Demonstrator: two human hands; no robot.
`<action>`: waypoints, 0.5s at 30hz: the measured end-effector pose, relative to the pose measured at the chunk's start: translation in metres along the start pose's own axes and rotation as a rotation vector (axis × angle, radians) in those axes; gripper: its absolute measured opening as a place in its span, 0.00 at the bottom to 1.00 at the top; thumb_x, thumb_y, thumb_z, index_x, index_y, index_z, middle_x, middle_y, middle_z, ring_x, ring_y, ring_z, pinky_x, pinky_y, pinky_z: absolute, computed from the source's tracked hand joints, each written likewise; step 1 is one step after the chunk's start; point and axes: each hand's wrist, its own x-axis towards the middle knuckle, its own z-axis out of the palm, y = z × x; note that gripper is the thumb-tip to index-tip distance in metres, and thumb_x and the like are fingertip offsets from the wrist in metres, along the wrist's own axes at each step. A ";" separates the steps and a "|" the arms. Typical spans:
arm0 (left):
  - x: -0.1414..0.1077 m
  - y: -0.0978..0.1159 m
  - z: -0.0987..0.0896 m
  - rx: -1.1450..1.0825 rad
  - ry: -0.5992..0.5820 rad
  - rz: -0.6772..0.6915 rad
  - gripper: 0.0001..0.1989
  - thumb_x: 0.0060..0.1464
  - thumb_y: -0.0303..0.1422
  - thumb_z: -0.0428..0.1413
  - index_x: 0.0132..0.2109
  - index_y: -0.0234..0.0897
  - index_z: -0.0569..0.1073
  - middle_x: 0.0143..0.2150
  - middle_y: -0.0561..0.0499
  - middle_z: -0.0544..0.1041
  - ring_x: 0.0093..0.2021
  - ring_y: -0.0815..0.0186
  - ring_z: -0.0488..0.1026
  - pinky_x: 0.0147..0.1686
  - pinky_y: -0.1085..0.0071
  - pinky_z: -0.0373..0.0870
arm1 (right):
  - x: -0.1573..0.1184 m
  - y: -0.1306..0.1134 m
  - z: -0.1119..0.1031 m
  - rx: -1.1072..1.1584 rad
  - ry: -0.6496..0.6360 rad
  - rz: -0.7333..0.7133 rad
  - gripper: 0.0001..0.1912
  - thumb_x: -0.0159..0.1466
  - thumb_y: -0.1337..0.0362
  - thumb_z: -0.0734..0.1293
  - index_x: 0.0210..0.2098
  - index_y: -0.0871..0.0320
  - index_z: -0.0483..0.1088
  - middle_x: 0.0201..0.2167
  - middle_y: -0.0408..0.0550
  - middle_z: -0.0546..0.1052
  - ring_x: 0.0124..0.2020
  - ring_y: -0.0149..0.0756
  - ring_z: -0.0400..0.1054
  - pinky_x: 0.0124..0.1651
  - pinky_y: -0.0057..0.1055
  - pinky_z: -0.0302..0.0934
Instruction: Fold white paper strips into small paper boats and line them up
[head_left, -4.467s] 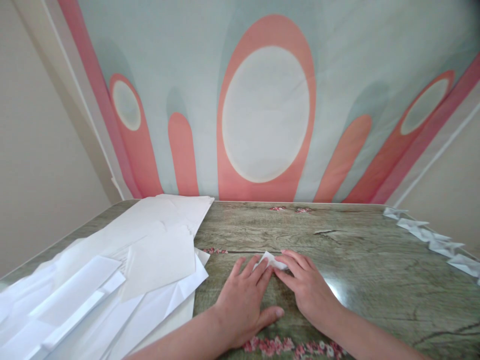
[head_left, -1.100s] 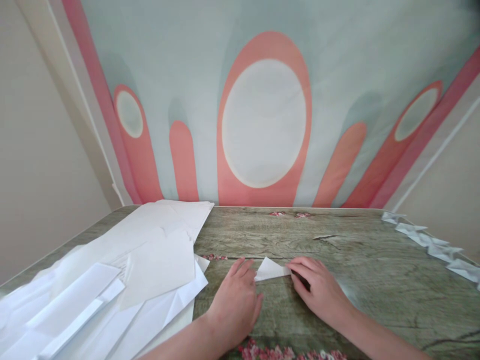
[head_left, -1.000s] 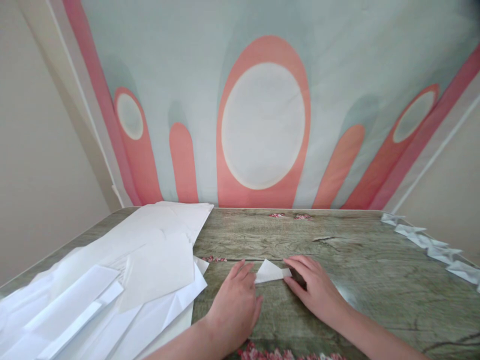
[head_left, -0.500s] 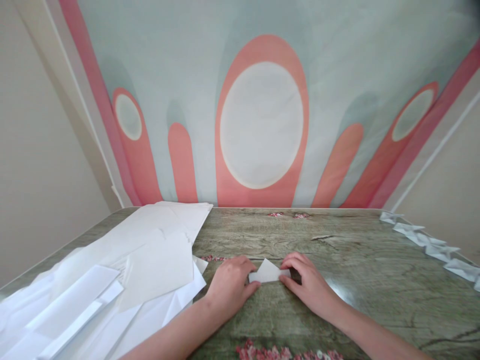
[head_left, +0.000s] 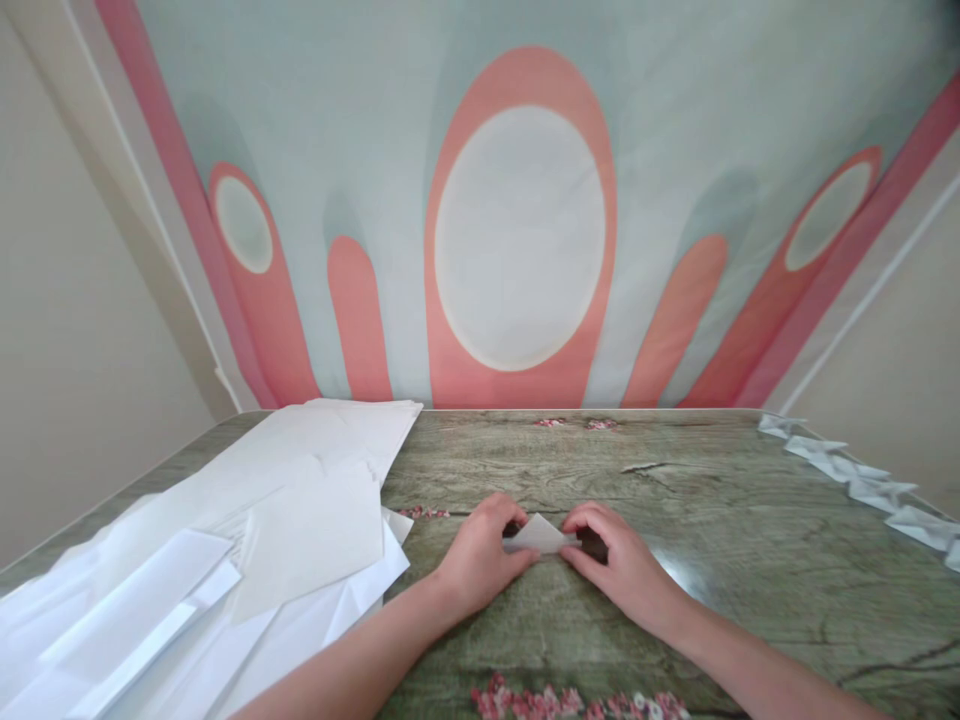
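A small piece of folded paper, white with a triangular peak pointing away from me, is held between both hands just above or on the table. My left hand pinches its left end, with the thumb along the near edge and the fingers curled behind. At the right end, my right hand grips it between thumb and index finger. The paper's two ends are partly covered by my fingers. Whether its underside touches the table I cannot tell.
A heap of loose white paper sheets covers the left side of the wood-patterned table. Along the right edge stands a row of several small folded paper pieces. A wall with a coral and grey-green pattern rises behind the table.
The paper has tilted so its lower strip shows less. My left thumb has slid right along its near edge, and the left hand has moved slightly right. The view has shifted slightly.
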 end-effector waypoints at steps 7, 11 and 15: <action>-0.002 -0.004 0.002 -0.128 0.062 0.067 0.05 0.45 0.23 0.58 0.29 0.36 0.71 0.33 0.53 0.71 0.36 0.67 0.69 0.39 0.73 0.62 | -0.001 -0.001 -0.001 0.029 0.000 0.039 0.06 0.58 0.62 0.64 0.36 0.54 0.67 0.35 0.45 0.72 0.38 0.38 0.65 0.41 0.34 0.58; -0.002 -0.005 0.002 -0.121 0.064 0.065 0.04 0.46 0.23 0.58 0.30 0.37 0.72 0.31 0.54 0.72 0.33 0.67 0.69 0.36 0.73 0.62 | -0.003 0.002 0.001 0.047 0.002 0.066 0.08 0.58 0.62 0.64 0.38 0.54 0.68 0.34 0.44 0.73 0.37 0.38 0.65 0.40 0.34 0.58; -0.003 -0.004 0.002 -0.106 0.081 0.071 0.05 0.46 0.23 0.58 0.30 0.37 0.71 0.32 0.53 0.72 0.35 0.66 0.69 0.38 0.71 0.62 | -0.004 0.002 0.002 0.071 0.017 0.077 0.07 0.59 0.63 0.64 0.37 0.54 0.68 0.33 0.43 0.73 0.36 0.37 0.66 0.40 0.33 0.59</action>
